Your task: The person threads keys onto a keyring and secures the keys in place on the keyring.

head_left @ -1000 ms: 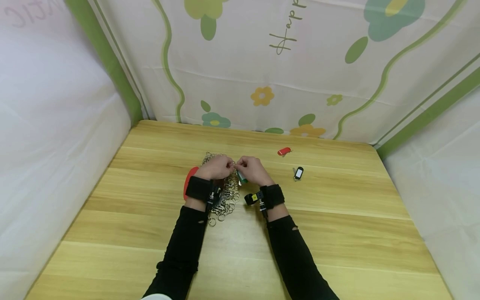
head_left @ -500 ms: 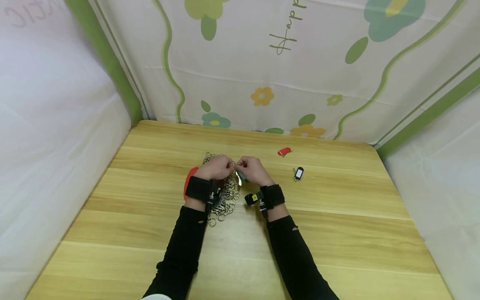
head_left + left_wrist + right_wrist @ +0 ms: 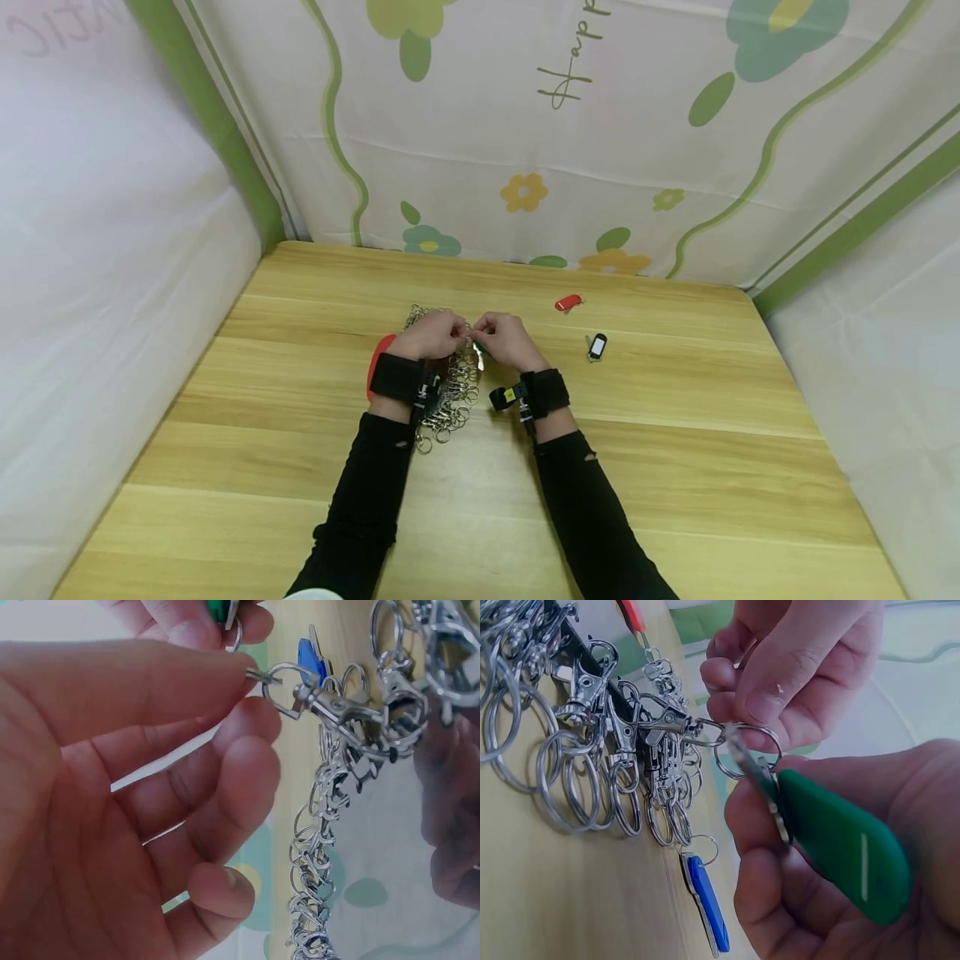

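Note:
In the head view my left hand [image 3: 435,335] and right hand [image 3: 506,340] meet at the far end of a row of metal swivel clasps [image 3: 453,396] with split rings. Thumb and fingers of the left hand pinch a split ring [image 3: 748,750], which hangs from one clasp [image 3: 667,720]. My right hand grips a green key tag [image 3: 847,847] with a metal key [image 3: 756,776], held right at that ring. Below the row in the right wrist view hangs a blue key tag [image 3: 714,904] with its own key. The head view leaves little of the green tag showing.
Towards the back right of the wooden table [image 3: 675,467] lie a red key tag [image 3: 567,302] and a black key tag [image 3: 597,346]. A red rounded thing [image 3: 379,360] shows beside the left wrist. Flower-printed cloth [image 3: 465,158] rises behind the table.
The green tag has turned further under my right hand, so less of it shows, while the key shows beside the rings. Both hands stay nearly in place.

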{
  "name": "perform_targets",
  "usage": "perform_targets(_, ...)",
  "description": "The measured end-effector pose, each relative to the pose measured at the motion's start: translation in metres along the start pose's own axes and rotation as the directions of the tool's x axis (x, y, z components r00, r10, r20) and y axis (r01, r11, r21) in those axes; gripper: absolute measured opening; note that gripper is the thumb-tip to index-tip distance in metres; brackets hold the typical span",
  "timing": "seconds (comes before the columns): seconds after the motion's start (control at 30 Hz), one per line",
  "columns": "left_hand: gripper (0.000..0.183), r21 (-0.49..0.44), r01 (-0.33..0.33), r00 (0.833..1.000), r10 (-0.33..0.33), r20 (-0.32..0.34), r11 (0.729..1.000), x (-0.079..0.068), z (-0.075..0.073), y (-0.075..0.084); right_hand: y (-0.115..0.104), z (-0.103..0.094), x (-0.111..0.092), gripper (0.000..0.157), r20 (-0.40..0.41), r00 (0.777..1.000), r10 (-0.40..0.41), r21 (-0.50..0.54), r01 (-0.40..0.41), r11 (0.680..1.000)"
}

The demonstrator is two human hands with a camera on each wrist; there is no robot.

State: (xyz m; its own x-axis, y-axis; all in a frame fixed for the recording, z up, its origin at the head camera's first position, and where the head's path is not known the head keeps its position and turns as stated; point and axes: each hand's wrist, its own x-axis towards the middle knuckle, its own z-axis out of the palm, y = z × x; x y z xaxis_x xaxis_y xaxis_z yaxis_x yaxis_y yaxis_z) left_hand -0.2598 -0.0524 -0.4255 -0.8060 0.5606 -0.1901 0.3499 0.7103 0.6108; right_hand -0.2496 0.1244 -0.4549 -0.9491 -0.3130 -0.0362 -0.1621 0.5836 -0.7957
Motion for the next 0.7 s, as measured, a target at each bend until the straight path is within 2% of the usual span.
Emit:
perform_targets(0.33, 0.021, 0.017, 0.009, 1.0, -0.009, -0.009, 1.0, 0.0012, 0.0017, 0.0002, -0.0025, -0.001, -0.0004, 0.011, 0.044, 0.999, 0.001, 0.006, -0.001, 1.0)
perform_targets(0.7, 0.019, 0.0, 0.005, 1.0, -0.005, -0.024, 1.0, 0.001, 0.0009, -0.0031, -0.0011, 0.001, 0.0002, 0.011, 0.014, 1.0, 0.016, 0.009, -0.016, 1.0)
